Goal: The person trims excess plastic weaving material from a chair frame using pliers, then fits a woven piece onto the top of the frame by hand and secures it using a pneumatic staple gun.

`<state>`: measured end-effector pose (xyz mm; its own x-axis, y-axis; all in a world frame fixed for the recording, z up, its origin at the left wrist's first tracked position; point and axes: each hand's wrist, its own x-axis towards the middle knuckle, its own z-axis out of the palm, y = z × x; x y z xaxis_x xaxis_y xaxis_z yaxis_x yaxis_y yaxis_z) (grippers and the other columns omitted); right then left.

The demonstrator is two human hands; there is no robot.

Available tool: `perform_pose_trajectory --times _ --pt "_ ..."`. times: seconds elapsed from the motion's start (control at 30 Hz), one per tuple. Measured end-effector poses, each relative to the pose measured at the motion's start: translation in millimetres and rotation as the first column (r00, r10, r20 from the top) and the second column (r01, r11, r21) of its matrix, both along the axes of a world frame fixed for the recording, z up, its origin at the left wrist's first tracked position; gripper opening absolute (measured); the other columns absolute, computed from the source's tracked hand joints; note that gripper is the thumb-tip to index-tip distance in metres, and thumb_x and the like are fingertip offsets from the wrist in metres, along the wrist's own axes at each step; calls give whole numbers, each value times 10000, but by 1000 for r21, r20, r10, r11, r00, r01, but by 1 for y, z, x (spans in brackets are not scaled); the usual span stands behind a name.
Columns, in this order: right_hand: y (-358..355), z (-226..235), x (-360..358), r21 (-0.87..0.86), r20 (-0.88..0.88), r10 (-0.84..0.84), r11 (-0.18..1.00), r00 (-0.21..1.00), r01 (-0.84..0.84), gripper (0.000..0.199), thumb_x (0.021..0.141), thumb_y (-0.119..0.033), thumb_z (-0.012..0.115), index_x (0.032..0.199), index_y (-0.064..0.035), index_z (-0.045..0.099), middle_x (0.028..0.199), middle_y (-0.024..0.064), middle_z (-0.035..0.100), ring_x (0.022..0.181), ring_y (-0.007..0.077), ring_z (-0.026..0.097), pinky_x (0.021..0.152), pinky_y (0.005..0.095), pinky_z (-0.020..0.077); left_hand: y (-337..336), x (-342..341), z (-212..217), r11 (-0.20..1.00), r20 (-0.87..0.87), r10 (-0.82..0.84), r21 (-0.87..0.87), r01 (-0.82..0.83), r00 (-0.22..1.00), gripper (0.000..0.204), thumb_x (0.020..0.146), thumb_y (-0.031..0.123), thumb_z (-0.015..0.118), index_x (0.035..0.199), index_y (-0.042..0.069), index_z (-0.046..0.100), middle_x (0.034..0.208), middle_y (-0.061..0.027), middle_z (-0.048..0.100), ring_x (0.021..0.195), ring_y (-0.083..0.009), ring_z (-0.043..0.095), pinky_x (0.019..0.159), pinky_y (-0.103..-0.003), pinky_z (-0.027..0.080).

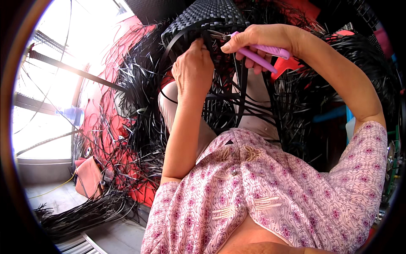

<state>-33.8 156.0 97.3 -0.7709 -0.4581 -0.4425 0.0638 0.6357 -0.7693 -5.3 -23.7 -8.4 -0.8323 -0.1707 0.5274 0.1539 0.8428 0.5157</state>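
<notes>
Upside down or tilted at the top middle is a black woven basket [207, 20], made of flat plastic strips, with loose strip ends hanging from its rim. My left hand [192, 70] is closed at that rim, its fingertips pressed to the black strips [170, 44]; exactly what they pinch is partly hidden. In my right hand [258, 40] are snips [262, 61] with lilac, ribbed handles, held slightly apart. Their thin metal jaws reach left to the basket's edge, close by my left fingertips.
Heaps of loose black strips [139, 80] lie on both sides over red material [101, 122]. A bundle of black strips [93, 213] rests on the grey floor [114, 237] at lower left, near a pinkish bag [89, 178]. Bright light comes from the left.
</notes>
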Motion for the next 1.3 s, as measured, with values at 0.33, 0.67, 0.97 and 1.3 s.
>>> perform_pose_trajectory --times 0.33,0.67,0.97,1.3 --pt "-12 26 -17 245 13 57 968 998 -59 672 780 -508 720 1022 110 614 815 181 611 525 235 633 463 350 550 -12 -4 11 731 95 -359 647 216 929 342 924 292 597 882 -29 709 560 -58 570 503 -107 494 535 -274 406" --pt "-32 39 -20 444 -57 113 893 992 -77 593 786 -519 710 861 65 633 647 160 650 482 228 662 429 313 550 -24 1 9 398 17 -556 883 248 831 242 919 234 656 853 13 727 613 81 478 563 -16 378 513 -203 283" --pt "-44 60 -23 444 148 214 858 966 -258 561 794 -492 728 954 42 669 827 120 644 562 220 621 503 346 537 -25 7 12 345 1 -541 912 221 841 256 935 241 627 835 23 716 612 68 491 563 -25 386 514 -208 293" --pt "-56 59 -14 569 37 241 793 970 -218 539 829 -508 681 852 30 688 732 100 610 502 198 544 566 383 504 -28 3 4 126 -39 -593 982 140 804 258 953 235 601 816 30 678 589 83 440 499 -7 346 462 -190 243"
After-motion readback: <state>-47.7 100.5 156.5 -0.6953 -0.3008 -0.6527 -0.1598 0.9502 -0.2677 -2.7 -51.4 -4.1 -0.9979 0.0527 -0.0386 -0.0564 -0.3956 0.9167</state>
